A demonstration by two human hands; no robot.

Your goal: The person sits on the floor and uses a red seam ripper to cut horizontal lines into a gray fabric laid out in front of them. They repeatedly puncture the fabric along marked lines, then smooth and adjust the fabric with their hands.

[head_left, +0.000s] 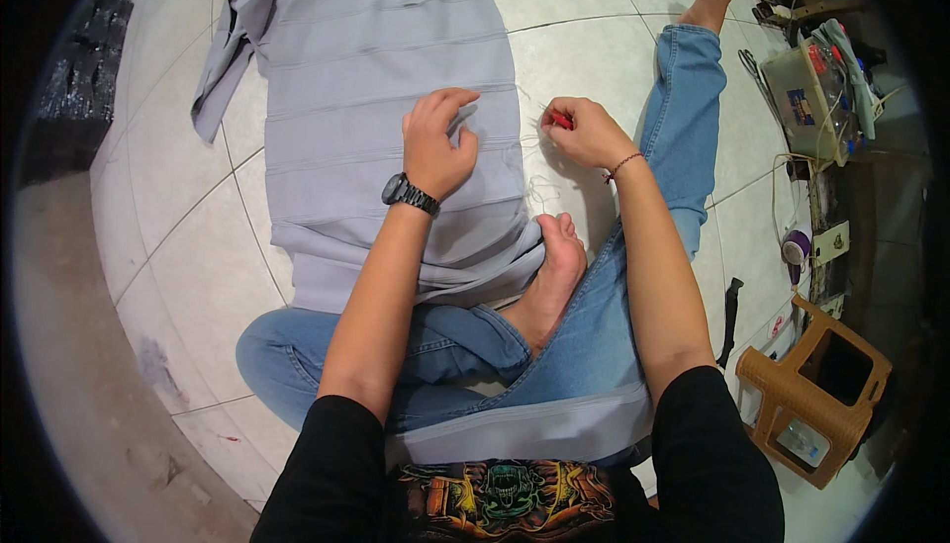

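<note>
A grey garment [386, 58] with several sewn horizontal seams lies spread on the tiled floor, one sleeve out to the left. My left hand [438, 142] is over its right part, thumb and fingers apart, with nothing in them. Just beyond the cloth's right edge, my right hand [594, 135] is closed on a small red-handled tool [562, 121]; its tip is too small to make out. Thin loose thread [540, 192] lies on the floor between the cloth and my right hand.
My bare left foot [554, 276] rests against the cloth's near right corner. At the right are a bin [804, 103] of mixed items, scissors [749, 65], a purple-and-white object [795, 246] and a brown plastic stool [767, 375]. A black wrapped bundle [79, 88] stands far left.
</note>
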